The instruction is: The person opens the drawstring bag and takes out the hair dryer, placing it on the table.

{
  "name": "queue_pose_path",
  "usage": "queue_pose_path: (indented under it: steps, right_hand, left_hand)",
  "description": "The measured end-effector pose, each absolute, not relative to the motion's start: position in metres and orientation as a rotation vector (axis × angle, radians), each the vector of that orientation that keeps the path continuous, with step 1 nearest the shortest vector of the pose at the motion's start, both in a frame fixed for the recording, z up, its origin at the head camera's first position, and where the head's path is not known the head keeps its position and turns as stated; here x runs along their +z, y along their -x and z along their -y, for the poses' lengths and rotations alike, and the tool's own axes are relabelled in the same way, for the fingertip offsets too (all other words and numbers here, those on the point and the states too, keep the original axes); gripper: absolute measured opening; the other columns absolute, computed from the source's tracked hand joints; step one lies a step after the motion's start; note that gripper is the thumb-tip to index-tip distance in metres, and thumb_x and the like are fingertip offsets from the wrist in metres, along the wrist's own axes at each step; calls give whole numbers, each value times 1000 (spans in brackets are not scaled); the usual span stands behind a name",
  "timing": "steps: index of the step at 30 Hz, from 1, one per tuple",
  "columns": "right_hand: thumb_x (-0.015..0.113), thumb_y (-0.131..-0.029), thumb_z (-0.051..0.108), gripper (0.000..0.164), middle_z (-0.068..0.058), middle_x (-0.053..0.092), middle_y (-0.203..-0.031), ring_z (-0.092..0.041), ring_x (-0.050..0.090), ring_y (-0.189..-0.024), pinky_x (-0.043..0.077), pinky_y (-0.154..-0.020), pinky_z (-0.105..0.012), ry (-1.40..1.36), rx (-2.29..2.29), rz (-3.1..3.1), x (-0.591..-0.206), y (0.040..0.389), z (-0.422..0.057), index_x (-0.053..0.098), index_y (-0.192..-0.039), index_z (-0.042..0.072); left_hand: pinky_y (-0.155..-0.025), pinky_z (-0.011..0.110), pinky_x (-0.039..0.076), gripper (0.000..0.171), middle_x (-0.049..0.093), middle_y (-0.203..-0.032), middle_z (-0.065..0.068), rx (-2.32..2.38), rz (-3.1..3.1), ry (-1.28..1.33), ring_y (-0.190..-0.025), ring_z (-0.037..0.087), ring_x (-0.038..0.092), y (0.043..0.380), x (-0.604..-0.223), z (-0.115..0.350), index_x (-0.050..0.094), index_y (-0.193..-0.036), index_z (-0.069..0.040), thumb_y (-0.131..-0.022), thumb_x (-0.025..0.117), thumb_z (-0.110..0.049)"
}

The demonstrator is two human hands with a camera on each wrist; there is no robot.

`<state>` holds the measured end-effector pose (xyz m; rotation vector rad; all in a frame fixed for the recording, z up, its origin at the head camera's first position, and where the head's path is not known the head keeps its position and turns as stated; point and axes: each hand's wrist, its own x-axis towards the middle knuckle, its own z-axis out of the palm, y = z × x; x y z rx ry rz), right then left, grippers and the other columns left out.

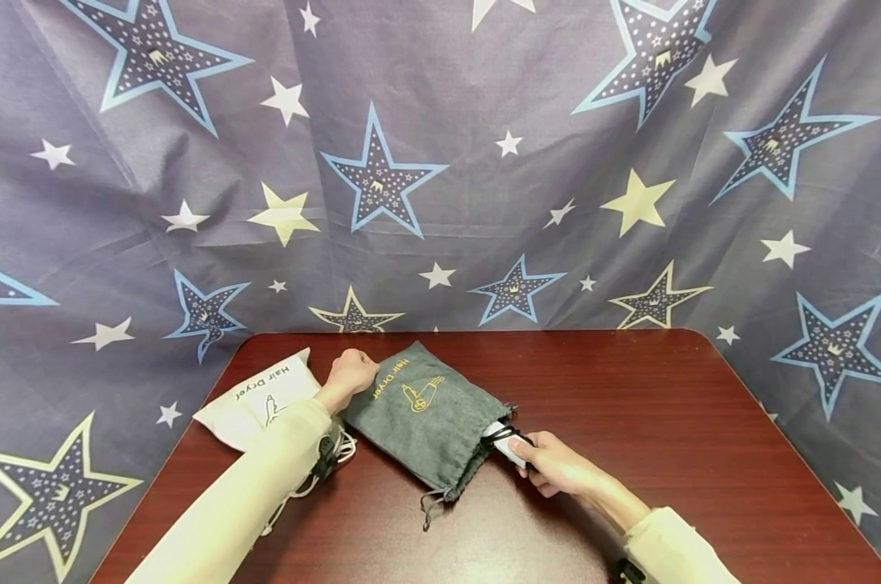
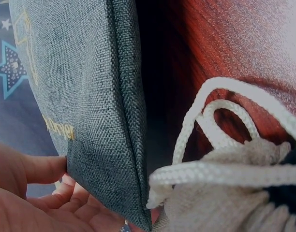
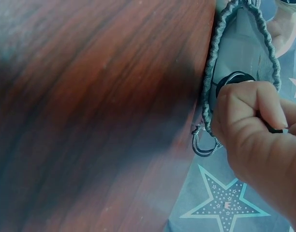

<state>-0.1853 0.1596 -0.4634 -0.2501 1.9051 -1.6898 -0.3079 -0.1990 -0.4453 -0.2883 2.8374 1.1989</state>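
Our left hand [image 1: 350,373] pinches the grey bag [image 1: 426,426] at ten o'clock; our right hand [image 1: 553,464] grips the white handle [image 1: 511,452] at four. It lies partly inside, partly out (midway, we judge).

Head view forward-down, wrist views close, gray bag [image 1: 427,423] shared

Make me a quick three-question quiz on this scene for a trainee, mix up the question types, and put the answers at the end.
1. Multiple choice: what does the right hand grip?
A) the white bag
B) a white object sticking out of the gray bag
C) nothing

2. Fill in: on the gray bag, the yellow word after "Hair" is ____.

3. True or false: the left hand holds the gray bag by its edge.

Key: 1. B; 2. Dryer; 3. True
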Motion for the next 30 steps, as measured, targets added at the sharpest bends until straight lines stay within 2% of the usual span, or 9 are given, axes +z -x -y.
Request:
queue_pose_path:
  steps: [8, 16, 30]
  right_hand:
    - [44, -114, 25, 31, -2, 51, -76, -3, 23, -49, 21, -45, -18, 269, -1702, -1900, -463, 185, -161, 52, -102, -3]
    - [43, -114, 24, 34, -1, 49, -74, -2, 22, -48, 20, -44, -17, 279, -1694, -1896, -464, 185, -164, 51, -97, -4]
    - [45, -114, 24, 31, -1, 50, -74, -2, 23, -49, 21, -44, -17, 257, -1714, -1894, -463, 180, -166, 52, -100, -3]
  left_hand:
    - [-92, 44, 50, 14, 67, -110, 16, 1185, -2839, 331, -109, 34, 59, 309, -446, 200, 66, -93, -4, -98, 60, -14]
    - [-91, 44, 49, 14, 67, -110, 16, 1204, -2845, 304, -107, 34, 59, 307, -443, 198, 67, -92, -3, -97, 59, -13]
    - [-92, 44, 49, 16, 67, -111, 18, 1204, -2845, 299, -108, 34, 59, 305, -441, 199, 69, -96, -1, -98, 59, -13]
